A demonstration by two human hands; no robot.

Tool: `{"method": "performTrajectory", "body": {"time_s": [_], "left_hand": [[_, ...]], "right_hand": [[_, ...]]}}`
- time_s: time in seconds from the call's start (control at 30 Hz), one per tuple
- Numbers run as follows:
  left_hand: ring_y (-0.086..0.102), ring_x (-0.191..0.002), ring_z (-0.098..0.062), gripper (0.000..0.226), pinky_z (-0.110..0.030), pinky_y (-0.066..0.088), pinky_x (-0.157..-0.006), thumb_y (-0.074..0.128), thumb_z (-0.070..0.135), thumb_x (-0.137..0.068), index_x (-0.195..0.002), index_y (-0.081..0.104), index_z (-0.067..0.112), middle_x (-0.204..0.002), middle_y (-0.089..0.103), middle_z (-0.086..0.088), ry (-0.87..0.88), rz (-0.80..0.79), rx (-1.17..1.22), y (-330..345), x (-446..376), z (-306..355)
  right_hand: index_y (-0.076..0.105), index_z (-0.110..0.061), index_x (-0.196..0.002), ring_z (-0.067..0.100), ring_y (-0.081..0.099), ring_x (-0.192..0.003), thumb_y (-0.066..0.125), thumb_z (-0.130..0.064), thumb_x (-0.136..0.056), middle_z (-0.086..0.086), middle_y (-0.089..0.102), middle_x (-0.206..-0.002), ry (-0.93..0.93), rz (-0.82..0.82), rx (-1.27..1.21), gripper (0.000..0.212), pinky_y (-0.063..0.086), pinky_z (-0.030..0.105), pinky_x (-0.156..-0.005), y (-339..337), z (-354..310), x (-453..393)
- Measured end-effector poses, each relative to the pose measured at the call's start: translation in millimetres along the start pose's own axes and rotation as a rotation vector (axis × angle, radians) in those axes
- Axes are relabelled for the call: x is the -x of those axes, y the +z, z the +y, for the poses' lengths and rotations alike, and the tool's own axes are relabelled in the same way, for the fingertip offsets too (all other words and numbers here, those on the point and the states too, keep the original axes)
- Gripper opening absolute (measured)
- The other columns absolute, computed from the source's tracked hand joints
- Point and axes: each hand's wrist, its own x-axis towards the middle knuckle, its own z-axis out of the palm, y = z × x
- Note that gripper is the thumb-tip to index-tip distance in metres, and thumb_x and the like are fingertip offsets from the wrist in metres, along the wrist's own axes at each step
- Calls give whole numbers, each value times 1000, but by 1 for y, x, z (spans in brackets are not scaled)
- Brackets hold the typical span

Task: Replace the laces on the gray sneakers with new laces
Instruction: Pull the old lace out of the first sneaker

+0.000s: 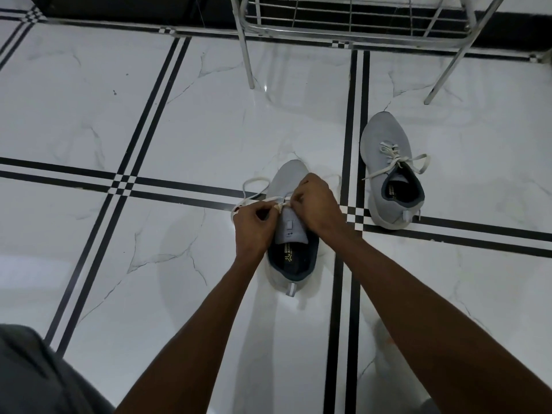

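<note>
The floor (89, 115) is glossy white marble-look tile with black inlaid stripes, smooth enough to mirror the rack. Both gray sneakers (291, 177) (385, 138) look like matt knitted cloth; their laces (391, 161) are flat woven fabric. The rack (248, 55) is shiny bare metal tubing.

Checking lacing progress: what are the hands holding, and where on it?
Left hand pinches the white lace just beside the near sneaker's tongue. Right hand is curled over the eyelet area; its exact hold is hidden.
</note>
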Motion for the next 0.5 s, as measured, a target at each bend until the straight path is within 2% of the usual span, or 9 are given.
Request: {"method": "performTrajectory", "body": {"time_s": [0.1, 0.13, 0.23, 0.27, 0.3, 0.37, 0.43, 0.5], "left_hand": [[63, -71, 15, 11, -1, 44, -66, 73, 20, -92, -97, 81, 14, -74, 67, 20, 3, 11, -5, -1, -1, 0], [62, -71, 16, 11, -1, 44, -66, 73, 20, -92, -97, 80, 13, -74, 65, 22, 5, 9, -4, -1, 0, 1], [63, -74, 16, 12, -1, 44, -67, 72, 20, -93, -97, 80, 13, -77, 68, 18, 8, 4, 2, 0, 1, 0], [64, -76, 15, 12, -1, 44, -67, 72, 21, -93, -98, 80, 13, -79, 71, 14, 8, 5, 5, 1, 1, 0], [64, -76, 14, 13, -1, 44, -67, 72, 22, -93, -98, 80, 14, -81, 72, 12, 3, 6, 6, 2, 1, 0], [64, -76, 15, 13, -1, 44, -68, 72, 23, -93, -99, 80, 14, -81, 71, 13, -2, 1, -5, 2, 1, 1], [63, -76, 17, 13, -1, 45, -70, 72, 22, -93, -100, 80, 14, -82, 71, 13, 7, -3, -7, 2, 0, 0], [62, -75, 18, 13, -1, 46, -72, 73, 23, -93, -101, 80, 14, -83, 71, 12, 11, -3, -16, 1, 0, 0]], "right_hand": [[67, 4, -71, 29, 60, -73, 59, -1, -86, 21, 63, -77, 194, 368, 32, 18, 49, 35, -72, -17, 19, -6], [68, 4, -71, 29, 63, -73, 61, -1, -85, 22, 64, -78, 240, 409, 29, 16, 48, 33, -70, -25, 26, -7], [71, -2, -81, 20, 62, -82, 72, -6, -82, 11, 62, -98, 272, 326, -67, 4, 39, 9, -66, -33, 31, -3], [71, -5, -90, 15, 58, -84, 74, -9, -80, 9, 58, -108, 225, 301, -84, 12, 38, 9, -66, -31, 24, 0], [69, -7, -102, 12, 54, -87, 75, -11, -79, 7, 54, -117, 144, 263, -84, 24, 39, 10, -68, -26, 18, 3], [66, -11, -120, 13, 55, -98, 74, -12, -80, 5, 48, -130, -13, 140, -50, 41, 50, 24, -78, -14, 4, 7], [69, -16, -121, 15, 55, -108, 72, -14, -83, 4, 46, -137, -73, 21, 22, 37, 51, 30, -83, -6, -1, 8], [76, -14, -108, 16, 57, -104, 70, -17, -87, 5, 53, -128, -76, -62, 115, 22, 49, 30, -79, 0, -1, 6]]}}
